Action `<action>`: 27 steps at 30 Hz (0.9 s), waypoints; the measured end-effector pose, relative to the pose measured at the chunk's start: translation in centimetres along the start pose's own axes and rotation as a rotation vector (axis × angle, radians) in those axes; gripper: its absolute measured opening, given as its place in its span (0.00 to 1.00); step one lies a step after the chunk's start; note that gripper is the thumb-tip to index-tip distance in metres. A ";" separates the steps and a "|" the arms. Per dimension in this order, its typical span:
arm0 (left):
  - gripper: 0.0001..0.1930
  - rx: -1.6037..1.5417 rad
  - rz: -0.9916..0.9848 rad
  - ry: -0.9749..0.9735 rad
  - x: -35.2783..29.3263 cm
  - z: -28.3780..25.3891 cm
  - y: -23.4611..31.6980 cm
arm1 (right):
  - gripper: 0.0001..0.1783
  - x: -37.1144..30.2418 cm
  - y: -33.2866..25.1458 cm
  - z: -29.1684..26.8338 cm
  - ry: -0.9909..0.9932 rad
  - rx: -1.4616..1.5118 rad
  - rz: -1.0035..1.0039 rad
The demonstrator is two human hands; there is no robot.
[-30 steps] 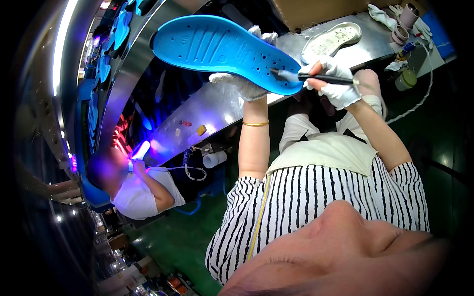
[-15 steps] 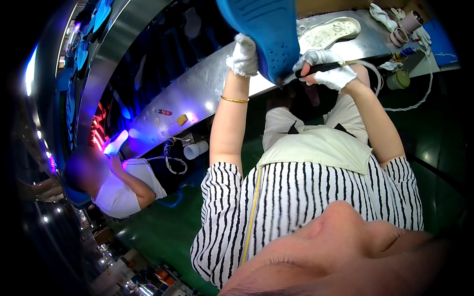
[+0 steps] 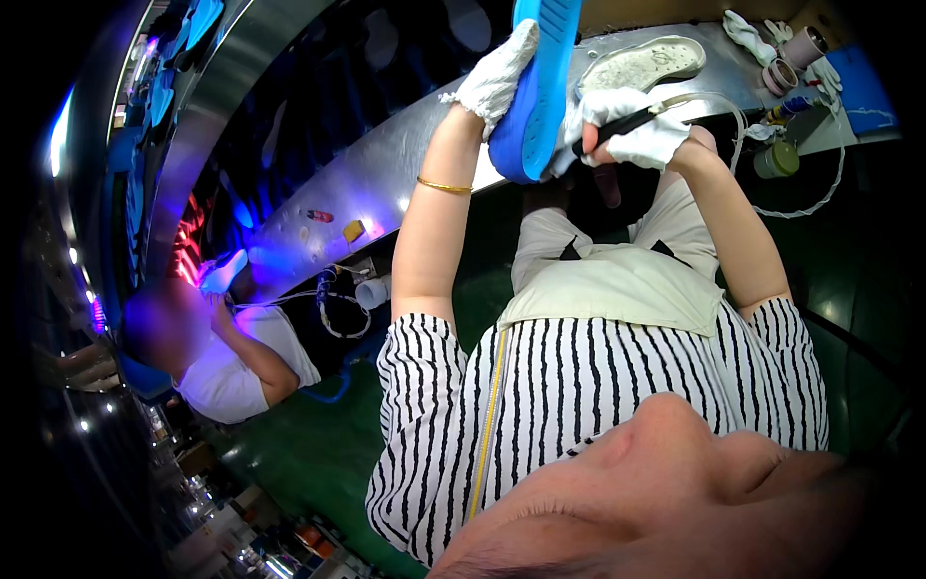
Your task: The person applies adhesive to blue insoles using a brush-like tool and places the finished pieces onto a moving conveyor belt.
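My left hand (image 3: 497, 82), in a white glove, grips the edge of a blue shoe sole (image 3: 540, 116). The sole stands on edge above the near side of the metal bench, its darker blue sidewall toward me on the left. My right hand (image 3: 641, 135), gloved with bare fingertips showing, is closed round a black-handled brush (image 3: 625, 127) with a pale hose running from its back end. The brush's tip is hidden by the sole's heel end and the hand. Just behind my right hand, a white sole (image 3: 644, 63) with small holes lies on the bench.
A metal ledge (image 3: 352, 188) runs left along a dark conveyor with soles. On it lies a yellow block (image 3: 354, 231). At left, a co-worker (image 3: 241, 367) holds a lit sole. Cups (image 3: 803, 46), gloves and a green-lidded jar (image 3: 777, 160) stand at right.
My left hand has moved up and right, turning the blue sole from its broad face to a narrower side view. My right hand has shifted slightly, and the brush tip has gone out of sight.
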State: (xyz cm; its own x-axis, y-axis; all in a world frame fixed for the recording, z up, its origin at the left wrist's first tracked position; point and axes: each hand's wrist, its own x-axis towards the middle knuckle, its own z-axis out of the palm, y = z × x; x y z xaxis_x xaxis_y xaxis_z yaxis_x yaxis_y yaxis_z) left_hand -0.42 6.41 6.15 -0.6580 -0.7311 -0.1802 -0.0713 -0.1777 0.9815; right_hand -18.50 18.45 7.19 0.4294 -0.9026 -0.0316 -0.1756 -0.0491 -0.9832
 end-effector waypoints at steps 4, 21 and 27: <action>0.40 -0.103 -0.122 0.103 -0.4 0.0 0.6 | 0.08 0.1 0.2 -0.1 0.141 -0.210 -0.195; 0.41 -0.493 0.342 -0.021 -3.5 -1.7 1.3 | 0.08 -1.6 -0.8 -4.8 0.113 -0.078 -0.320; 0.30 -1.193 0.162 -0.423 -5.6 -5.6 -3.7 | 0.08 -2.3 0.7 -3.4 0.468 0.041 -0.254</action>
State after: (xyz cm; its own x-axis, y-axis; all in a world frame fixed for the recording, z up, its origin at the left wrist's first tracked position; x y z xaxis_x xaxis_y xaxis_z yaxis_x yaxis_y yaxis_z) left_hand 7.77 7.48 3.20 -0.7982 -0.5729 0.1863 0.6020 -0.7464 0.2837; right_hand -22.57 19.03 7.21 0.0113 -0.9593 0.2821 -0.0784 -0.2821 -0.9562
